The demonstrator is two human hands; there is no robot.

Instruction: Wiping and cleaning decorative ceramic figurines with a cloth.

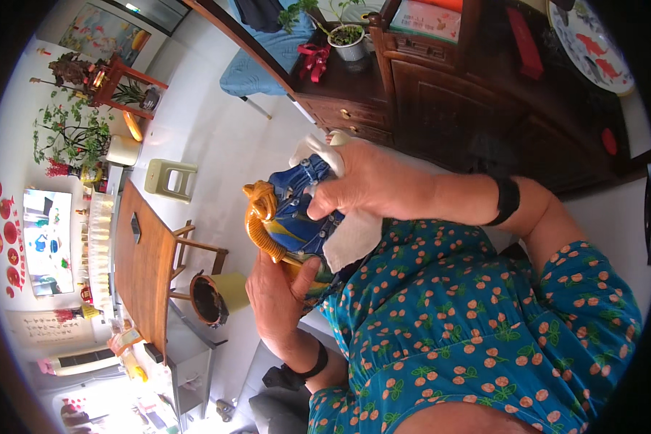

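Observation:
A glazed ceramic ornament (289, 218), blue with yellow streaks and raised beads, is held in front of my body. An amber-brown moulded animal head with a ribbed, curved part (261, 209) stands out from its side. My left hand (279, 290) grips the ornament near the ribbed part, thumb on the blue and yellow surface. My right hand (352, 179) grasps a white cloth (353, 244) against the ornament. Part of the cloth sticks out past the fingers, and another part hangs below the hand. The ornament's lower end is hidden by my left hand and the cloth.
A dark wooden cabinet (439, 108) stands to my right, bearing a potted plant (348, 43) and a plate with red fish (594, 49). Ahead are a wooden table (141, 260), a plastic stool (171, 180) and a lined bin (217, 298). A blue-covered chair (255, 70) is beside the cabinet.

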